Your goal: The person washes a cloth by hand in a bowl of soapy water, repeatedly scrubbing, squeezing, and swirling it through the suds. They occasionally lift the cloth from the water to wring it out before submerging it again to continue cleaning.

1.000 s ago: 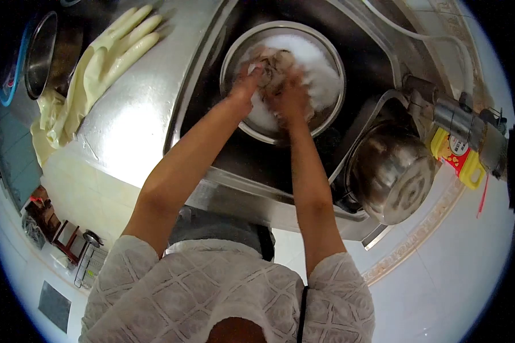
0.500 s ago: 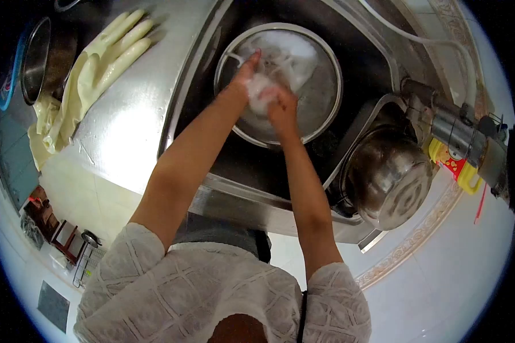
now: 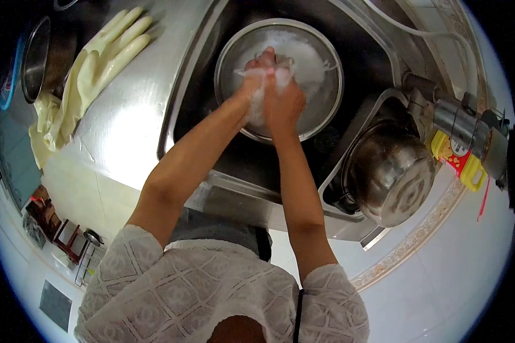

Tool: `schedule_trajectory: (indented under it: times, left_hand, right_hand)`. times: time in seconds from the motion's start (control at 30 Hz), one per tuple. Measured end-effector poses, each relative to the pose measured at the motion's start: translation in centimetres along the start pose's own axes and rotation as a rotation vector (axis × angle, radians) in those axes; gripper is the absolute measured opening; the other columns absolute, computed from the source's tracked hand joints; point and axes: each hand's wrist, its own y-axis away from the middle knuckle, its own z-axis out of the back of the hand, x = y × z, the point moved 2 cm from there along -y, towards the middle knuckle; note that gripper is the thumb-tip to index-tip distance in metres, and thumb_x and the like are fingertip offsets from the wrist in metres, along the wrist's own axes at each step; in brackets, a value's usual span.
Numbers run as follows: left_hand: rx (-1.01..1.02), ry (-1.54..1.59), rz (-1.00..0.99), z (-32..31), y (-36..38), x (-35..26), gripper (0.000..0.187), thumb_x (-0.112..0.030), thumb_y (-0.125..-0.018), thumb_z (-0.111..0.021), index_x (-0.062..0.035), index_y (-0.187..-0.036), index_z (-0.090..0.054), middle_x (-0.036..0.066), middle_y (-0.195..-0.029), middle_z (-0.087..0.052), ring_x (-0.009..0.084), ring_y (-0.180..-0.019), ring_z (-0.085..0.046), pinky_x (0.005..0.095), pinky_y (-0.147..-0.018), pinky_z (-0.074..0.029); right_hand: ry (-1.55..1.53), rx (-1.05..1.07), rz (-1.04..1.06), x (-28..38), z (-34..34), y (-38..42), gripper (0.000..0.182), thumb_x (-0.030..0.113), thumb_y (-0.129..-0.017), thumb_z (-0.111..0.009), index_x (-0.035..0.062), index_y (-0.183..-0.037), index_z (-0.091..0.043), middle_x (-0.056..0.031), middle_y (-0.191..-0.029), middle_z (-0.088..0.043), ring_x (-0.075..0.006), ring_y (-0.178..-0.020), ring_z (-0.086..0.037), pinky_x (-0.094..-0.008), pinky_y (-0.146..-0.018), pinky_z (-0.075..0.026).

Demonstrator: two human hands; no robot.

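Observation:
A round metal basin [image 3: 336,86] with sudsy water sits in the dark sink [image 3: 349,34]. Both hands are together inside it, near its middle, working a wet white cloth [image 3: 256,110] with foam about it. Fingers of my left hand [image 3: 255,78] curl round the cloth, thumb side up. Against it presses my right hand [image 3: 285,104], knuckles bent over the bunched fabric. White suds [image 3: 297,48] spread over the far side of the basin, and thin white strands of cloth trail to the right. Parts of the fingers are hidden by cloth and foam.
Pale yellow rubber gloves [image 3: 94,74] lie on the steel counter [image 3: 149,74] at left, beside a dark pan [image 3: 35,60]. An upturned metal pot [image 3: 392,171] rests in the smaller basin at right. Beyond it stand a faucet [image 3: 458,123] and a yellow bottle [image 3: 472,173].
My hands have come closer together and turned over the cloth; the right hand now covers more of it. Suds have spread rightward in the basin.

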Motion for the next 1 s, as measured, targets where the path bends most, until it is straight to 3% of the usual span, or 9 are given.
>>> schedule_trajectory:
  times: [0.2, 0.23, 0.3, 0.4, 0.47, 0.63, 0.77, 0.83, 1.0]
  left_hand:
    - [-0.216, -0.226, -0.089, -0.1, 0.3, -0.5, 0.034, -0.036, -0.083, -0.043, -0.0049, -0.073, -0.054, 0.004, -0.067, -0.051, 0.0144, -0.061, -0.048, 0.0274, -0.059, -0.040]
    - [-0.217, -0.226, -0.090, -0.2, 1.0, -0.6, 0.034, -0.036, -0.083, -0.043, -0.0049, -0.073, -0.054, 0.004, -0.067, -0.051, 0.0144, -0.061, -0.048, 0.0274, -0.059, -0.040]
    - [0.017, -0.138, -0.071, -0.2, 2.5, -1.4, 0.048, -0.045, -0.083, -0.039, -0.0016, -0.100, -0.050, 0.012, -0.101, -0.052, 0.0212, -0.096, -0.047, 0.0330, -0.083, -0.036]
    - [-0.005, 0.256, 0.018, 0.4, 2.0, -2.0, 0.046, -0.043, -0.084, -0.036, -0.0028, -0.097, -0.052, 0.007, -0.095, -0.054, 0.0159, -0.083, -0.051, 0.0276, -0.075, -0.040]
    - [0.060, 0.273, 0.004, 0.4, 2.7, -3.1, 0.040, -0.039, -0.085, -0.037, -0.0034, -0.100, -0.050, 0.006, -0.100, -0.052, 0.0158, -0.092, -0.047, 0.0275, -0.082, -0.036]
    - [0.224, 0.138, -0.181, 2.6, 2.6, -3.5, 0.018, -0.022, -0.082, -0.045, -0.0111, -0.095, -0.051, 0.000, -0.097, -0.051, 0.0135, -0.093, -0.046, 0.0276, -0.085, -0.032]
    - [0.310, 0.302, -0.164, 1.2, 3.8, -3.1, 0.022, -0.013, -0.078, -0.051, -0.0125, -0.100, -0.047, 0.000, -0.098, -0.051, 0.0136, -0.093, -0.046, 0.0283, -0.083, -0.034]
    - [0.348, 0.156, -0.219, 0.8, 4.1, -2.8, 0.028, -0.014, -0.076, -0.054, -0.0123, -0.103, -0.045, 0.001, -0.101, -0.050, 0.0145, -0.096, -0.045, 0.0295, -0.084, -0.034]
    - [0.344, -0.289, -0.341, -0.2, 5.6, -2.9, 0.032, -0.010, -0.075, -0.056, -0.0098, -0.105, -0.044, 0.002, -0.100, -0.052, 0.0133, -0.095, -0.046, 0.0279, -0.084, -0.034]
  right_hand:
    - [-0.103, -0.035, -0.163, -2.4, 0.1, -1.6, 0.030, 0.029, -0.079, -0.048, 0.0009, -0.081, -0.057, -0.0168, -0.067, -0.056, -0.0276, -0.064, -0.054, -0.0355, -0.061, -0.040]
    - [-0.133, -0.004, -0.314, -5.1, 0.4, -2.3, 0.026, 0.027, -0.079, -0.048, 0.0034, -0.084, -0.056, -0.0164, -0.070, -0.057, -0.0270, -0.066, -0.054, -0.0355, -0.062, -0.041]
    - [-0.174, 0.019, -0.462, -6.2, 0.5, -2.4, 0.022, 0.025, -0.079, -0.048, 0.0059, -0.087, -0.055, -0.0161, -0.073, -0.058, -0.0264, -0.068, -0.055, -0.0354, -0.063, -0.041]
    - [-0.325, 0.127, -0.414, -6.0, 2.6, 0.1, 0.020, 0.022, -0.078, -0.054, 0.0046, -0.087, -0.057, -0.0097, -0.074, -0.059, -0.0190, -0.068, -0.053, -0.0306, -0.062, -0.041]
    - [-0.554, 0.351, -0.471, -7.1, 2.6, 1.7, 0.017, 0.019, -0.076, -0.058, 0.0037, -0.084, -0.059, -0.0044, -0.074, -0.058, -0.0157, -0.069, -0.053, -0.0276, -0.062, -0.041]
    - [-0.265, 0.775, -0.668, -5.6, 7.2, 3.8, 0.025, 0.021, -0.075, -0.059, 0.0053, -0.094, -0.058, -0.0059, -0.088, -0.056, -0.0155, -0.075, -0.052, -0.0268, -0.069, -0.041]
    - [-0.326, 0.550, -0.360, -4.9, 6.6, 3.3, 0.028, 0.021, -0.075, -0.059, 0.0051, -0.098, -0.057, -0.0069, -0.093, -0.054, -0.0159, -0.079, -0.052, -0.0270, -0.072, -0.040]
    - [-0.550, 0.110, -0.211, -2.3, 5.9, 1.6, 0.029, 0.019, -0.075, -0.058, 0.0021, -0.099, -0.055, -0.0080, -0.095, -0.053, -0.0182, -0.082, -0.053, -0.0290, -0.075, -0.041]
    - [-0.580, 0.120, -0.169, -0.2, 5.0, 0.4, 0.031, 0.013, -0.077, -0.056, -0.0010, -0.104, -0.050, -0.0079, -0.098, -0.052, -0.0194, -0.086, -0.053, -0.0290, -0.079, -0.042]
